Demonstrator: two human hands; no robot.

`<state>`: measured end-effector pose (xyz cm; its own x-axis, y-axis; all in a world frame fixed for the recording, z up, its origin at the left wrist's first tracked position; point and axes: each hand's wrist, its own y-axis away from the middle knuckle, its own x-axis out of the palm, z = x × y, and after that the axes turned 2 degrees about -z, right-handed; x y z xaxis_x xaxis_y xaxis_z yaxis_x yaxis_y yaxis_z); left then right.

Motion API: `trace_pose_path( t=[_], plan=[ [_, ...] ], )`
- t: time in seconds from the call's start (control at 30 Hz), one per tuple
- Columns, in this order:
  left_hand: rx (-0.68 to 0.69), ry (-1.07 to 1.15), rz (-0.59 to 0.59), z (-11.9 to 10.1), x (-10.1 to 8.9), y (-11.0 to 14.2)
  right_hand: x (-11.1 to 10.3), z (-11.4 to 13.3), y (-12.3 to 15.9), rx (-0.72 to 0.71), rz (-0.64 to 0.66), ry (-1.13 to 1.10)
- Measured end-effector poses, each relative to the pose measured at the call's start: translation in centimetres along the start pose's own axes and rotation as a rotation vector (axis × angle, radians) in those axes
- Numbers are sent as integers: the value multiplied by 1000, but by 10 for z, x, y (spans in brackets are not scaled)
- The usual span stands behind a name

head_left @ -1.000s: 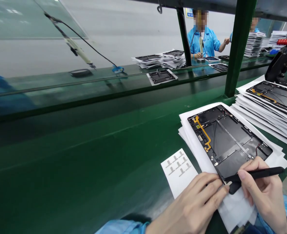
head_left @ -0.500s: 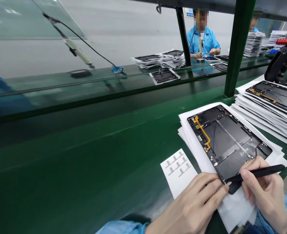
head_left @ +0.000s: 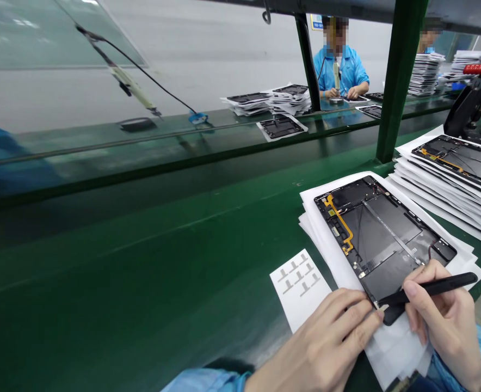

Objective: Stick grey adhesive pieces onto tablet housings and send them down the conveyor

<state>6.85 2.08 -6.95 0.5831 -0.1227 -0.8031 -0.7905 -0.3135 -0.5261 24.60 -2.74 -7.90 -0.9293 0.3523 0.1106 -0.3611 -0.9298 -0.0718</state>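
Note:
An open tablet back cover [head_left: 381, 231] with a yellow flex cable and black inner parts lies tilted on white paper sheets. My right hand [head_left: 442, 310] grips black tweezers [head_left: 432, 288], their tips down at the cover's near corner. At that same corner, my left hand [head_left: 338, 332] has its fingers bent together on the edge, thumb and fingertip holding it. A small pale piece [head_left: 383, 307] shows between the left fingertips and the tweezer tips; its kind is unclear. Left of the cover, a white sticker sheet [head_left: 295, 288] carries several grey L-shaped pieces.
Right of the cover stands a stack of paper-separated covers [head_left: 448, 190]. A green post [head_left: 399, 81] rises behind it. Across the green bench [head_left: 142, 272], a co-worker in blue [head_left: 342, 71] sits near more stacks [head_left: 269, 100]. An electric screwdriver [head_left: 130, 87] hangs at the far left.
My hands and the tweezers stay almost still at the corner. Across the bench, the co-worker's hands have shifted, and a tablet cover on the far strip sits slightly further right.

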Motion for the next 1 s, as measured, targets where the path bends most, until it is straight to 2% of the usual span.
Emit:
trace_pose_path(
  t=[1.0],
  plan=[
    [0,-23,14,2,-1,4,2,6,-1,23,4,-14]
  ],
)
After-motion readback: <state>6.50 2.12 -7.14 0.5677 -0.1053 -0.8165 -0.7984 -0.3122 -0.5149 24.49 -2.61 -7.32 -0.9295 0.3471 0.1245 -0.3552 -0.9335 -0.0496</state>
